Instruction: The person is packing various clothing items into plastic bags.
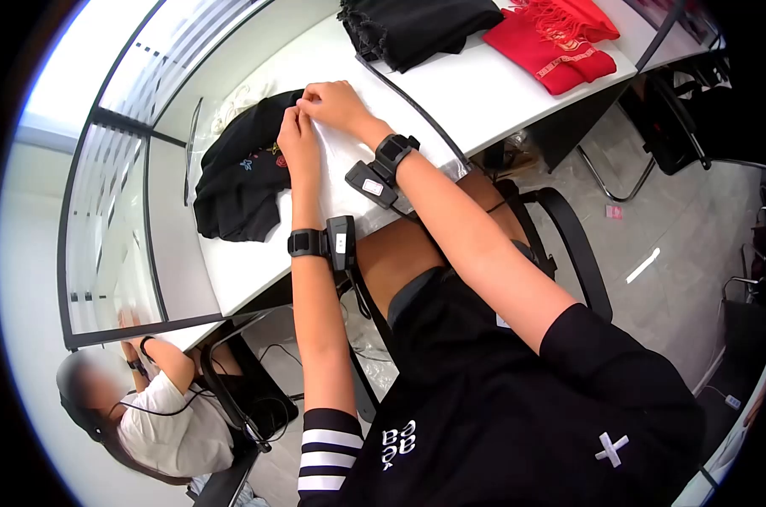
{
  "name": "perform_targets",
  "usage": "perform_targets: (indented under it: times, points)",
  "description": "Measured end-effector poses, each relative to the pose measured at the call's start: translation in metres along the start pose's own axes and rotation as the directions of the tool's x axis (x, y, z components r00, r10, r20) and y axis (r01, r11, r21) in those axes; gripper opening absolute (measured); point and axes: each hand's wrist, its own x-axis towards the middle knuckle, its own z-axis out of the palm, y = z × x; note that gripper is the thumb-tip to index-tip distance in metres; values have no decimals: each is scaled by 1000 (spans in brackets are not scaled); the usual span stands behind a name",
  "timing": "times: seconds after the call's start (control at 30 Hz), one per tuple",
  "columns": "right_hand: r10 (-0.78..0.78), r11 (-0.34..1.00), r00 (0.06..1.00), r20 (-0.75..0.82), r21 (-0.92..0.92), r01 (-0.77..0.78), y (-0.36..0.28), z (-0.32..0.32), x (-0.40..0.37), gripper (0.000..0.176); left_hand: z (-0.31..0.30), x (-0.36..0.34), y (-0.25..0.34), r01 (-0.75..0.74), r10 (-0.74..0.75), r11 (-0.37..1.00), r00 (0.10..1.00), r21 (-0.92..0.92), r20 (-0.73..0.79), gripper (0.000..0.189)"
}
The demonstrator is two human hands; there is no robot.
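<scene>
My left hand (pixel 297 139) and my right hand (pixel 336 105) meet over the white table, fingers bent in a pinch with their tips close together. Whatever is between the fingertips is too small or hidden to make out. Right beside the fingertips is the edge of a black cloth (pixel 231 182), bunched loosely and bearing small colourful embroidered flowers. Under my wrists and palms lies a thin clear plastic sheet or bag (pixel 341 182), reaching the table's front edge. Each wrist wears a black strap with a small box.
A folded black fringed cloth (pixel 425 29) and a red fringed cloth (pixel 552 51) lie farther along the white table (pixel 493 97). A dark cable or strip crosses the tabletop. Partition panels (pixel 112 220) stand at the left. Another person (pixel 167 418) sits beyond them. A chair armrest (pixel 573 249) is beside me.
</scene>
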Motion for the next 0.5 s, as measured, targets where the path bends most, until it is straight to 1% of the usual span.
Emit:
perform_targets:
  times: [0.03,0.07,0.1,0.13,0.17,0.2,0.23,0.27,0.3,0.33,0.37,0.4,0.43,0.5]
  points:
    - [5,1000,1000,-6,-24,-5,-1,0,1,28,-8,6,-2,-7,7,1000,1000,1,3,21]
    - [-10,1000,1000,-14,-23,10,-2,-1,1,27,-19,16,-4,11,-28,994,989,113,144,22]
    - [-10,1000,1000,-19,-24,10,-6,-5,3,27,-28,24,-4,14,-78,974,958,225,277,24]
    - [-3,1000,1000,-22,28,4,-10,-8,3,26,-36,32,10,44,-161,944,928,328,337,24]
    - [8,996,1000,-18,85,-7,-15,-11,0,25,-42,37,25,62,-220,913,906,402,361,22]
    - [37,987,999,-29,158,-32,-12,-8,2,25,-45,39,32,-12,-152,913,917,407,369,21]
    - [83,954,997,-10,289,-77,-12,-9,2,24,-45,43,32,-88,-81,907,923,411,375,21]
    - [93,932,995,-39,354,-73,-14,-10,3,23,-40,46,22,-142,-16,885,942,443,335,21]
    - [106,907,992,-69,415,-68,-14,-12,3,22,-32,44,24,-83,-50,881,962,465,267,20]
    - [106,907,992,-69,416,-68,-12,-11,4,22,-24,37,30,-67,-31,889,978,453,205,20]
    - [130,901,984,-124,429,-65,-8,-11,7,20,-15,33,35,-54,-10,898,990,436,143,19]
    - [156,895,971,-180,441,-62,-6,-14,9,19,-4,31,35,-84,42,903,993,422,106,18]
    - [161,898,970,-183,436,-67,-2,-16,9,19,6,26,33,-63,37,896,997,440,68,18]
    - [330,852,929,-167,476,-217,4,-21,13,23,27,17,30,-132,165,914,985,383,-53,18]
